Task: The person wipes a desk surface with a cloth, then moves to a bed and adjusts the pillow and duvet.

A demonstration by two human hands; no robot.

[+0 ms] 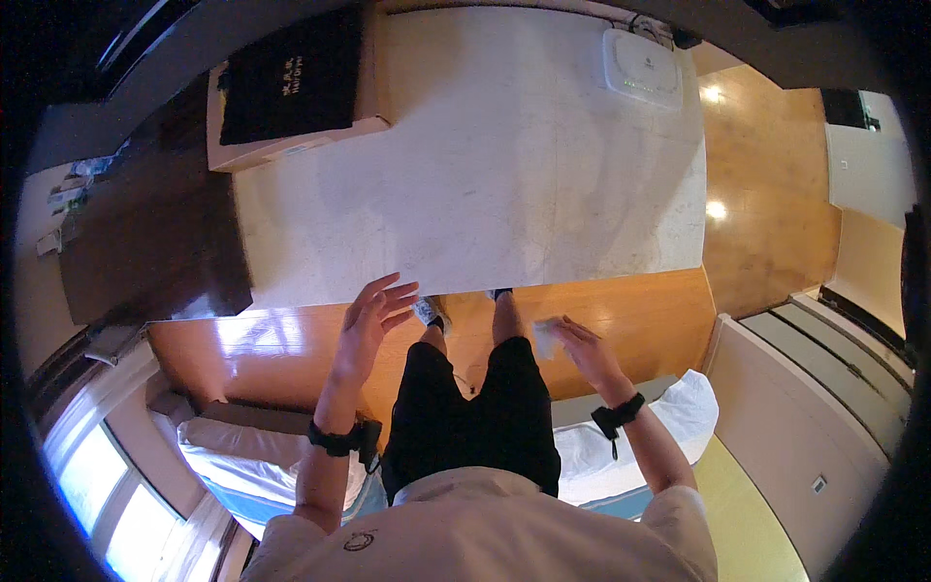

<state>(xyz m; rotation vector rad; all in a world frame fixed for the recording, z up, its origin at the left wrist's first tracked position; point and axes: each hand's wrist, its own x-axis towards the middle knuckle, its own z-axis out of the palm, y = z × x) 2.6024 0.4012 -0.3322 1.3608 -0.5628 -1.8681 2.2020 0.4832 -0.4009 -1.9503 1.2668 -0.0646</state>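
Seemingly, a pale wad (pixel 545 339) is picked up but not set down: the right hand (pixel 588 352) grips it, the left hand (pixel 366 324) hangs empty.

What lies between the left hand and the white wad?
In the head view, the person's lower legs and wooden floor, both farther down, show between the left hand and the white wad in the right hand.

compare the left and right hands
The left hand looks empty, its fingers spread; the right hand holds a small whitish item, its fingers closer together. In view, the left hand partly overlaps the table; the right hand shows against the floor. Both wear black wristbands.
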